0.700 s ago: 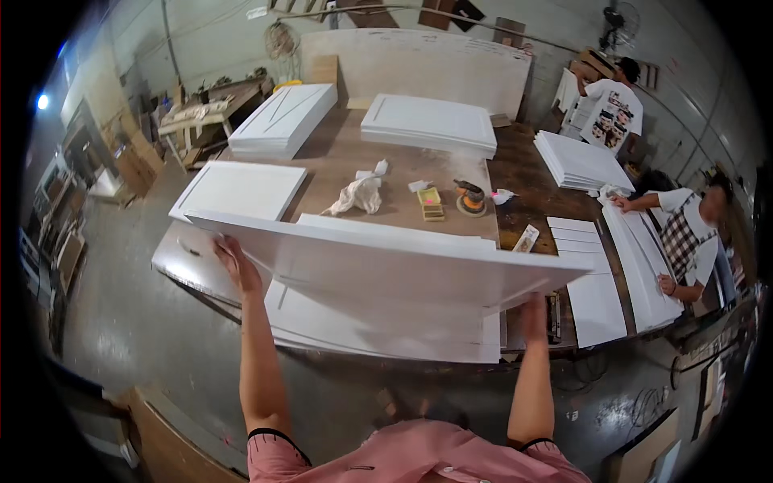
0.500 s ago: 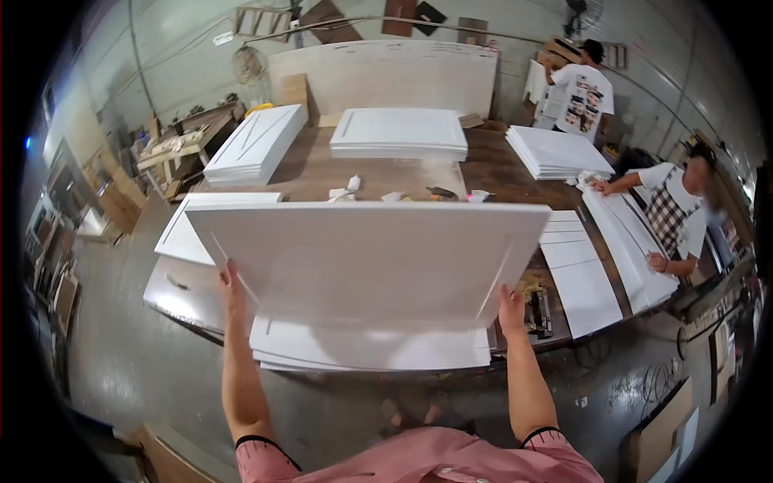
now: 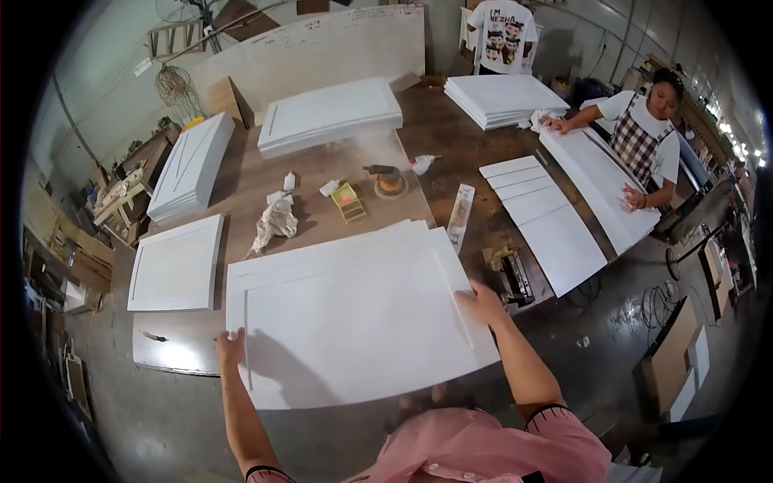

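Observation:
Lying nearly flat at the near edge of the table is a white cabinet door (image 3: 346, 322) with a raised border. My left hand (image 3: 231, 348) is closed on its left edge, fingers partly out of sight. At the right edge my right hand (image 3: 481, 304) grips the same door, its thumb over the top face. Another white panel (image 3: 407, 229) shows a little past the far edge, beneath the door. A white door (image 3: 175, 264) lies left of it. Beyond are a crumpled cloth (image 3: 275, 225), a yellow box (image 3: 349, 201) and an orbital sander (image 3: 389, 181).
Stacks of white panels (image 3: 332, 117) stand across the far side of the table. A black tool (image 3: 509, 275) lies right of my door, beside white boards (image 3: 543, 221). At the right, a co-worker (image 3: 644, 145) rests both hands on a long white panel (image 3: 600, 185).
The cabinet door has come down from a raised, tilted position to nearly flat, both my hands still on its edges. The view has turned, uncovering the sander, box and cloth.

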Demonstrator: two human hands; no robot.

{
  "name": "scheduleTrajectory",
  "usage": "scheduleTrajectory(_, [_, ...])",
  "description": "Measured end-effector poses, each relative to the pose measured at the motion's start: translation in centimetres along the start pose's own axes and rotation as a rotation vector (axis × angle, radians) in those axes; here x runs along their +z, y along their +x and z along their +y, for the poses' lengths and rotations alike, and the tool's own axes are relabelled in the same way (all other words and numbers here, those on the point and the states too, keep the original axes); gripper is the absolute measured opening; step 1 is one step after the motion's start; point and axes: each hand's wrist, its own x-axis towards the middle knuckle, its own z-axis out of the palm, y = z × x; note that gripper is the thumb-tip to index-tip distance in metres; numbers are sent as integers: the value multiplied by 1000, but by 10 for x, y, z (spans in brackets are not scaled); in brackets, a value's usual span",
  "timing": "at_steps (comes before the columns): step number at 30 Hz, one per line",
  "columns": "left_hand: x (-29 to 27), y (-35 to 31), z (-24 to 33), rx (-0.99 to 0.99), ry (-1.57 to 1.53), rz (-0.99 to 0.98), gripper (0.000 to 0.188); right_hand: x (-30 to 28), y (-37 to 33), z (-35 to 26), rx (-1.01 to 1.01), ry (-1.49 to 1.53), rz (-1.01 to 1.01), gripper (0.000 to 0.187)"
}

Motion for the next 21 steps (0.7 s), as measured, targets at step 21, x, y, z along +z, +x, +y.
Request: scheduleTrajectory(21, [107,-301,319,770,-34,-169,65,-25,282,12,124,-329,248,85])
